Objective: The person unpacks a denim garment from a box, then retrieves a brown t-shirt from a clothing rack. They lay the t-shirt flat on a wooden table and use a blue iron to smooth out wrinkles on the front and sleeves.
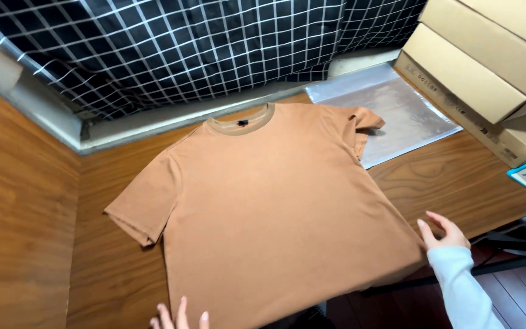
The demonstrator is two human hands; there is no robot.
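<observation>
I see the shirt (pixel 263 207) lying flat on the table (pixel 117 268), face up, collar at the far end toward the checked cloth (pixel 214 42) and hem at the near edge, so its long axis runs straight away from me. Relative to the shirt, my right hand (pixel 441 234) sits just off the hem's right corner, fingers loosely spread and empty, fingertips touching or almost touching the fabric edge; I cannot tell which. My left hand (pixel 178 318) is at the hem's near edge, left of centre, and only the fingertips show, spread apart, holding nothing that I can see. Both hands flank the hem; the right is the more fully in view. The shirt's right sleeve overlaps a clear plastic bag (pixel 397 109) beyond its far right shoulder. Cardboard boxes (pixel 482 67) stack to the shirt's far right.
</observation>
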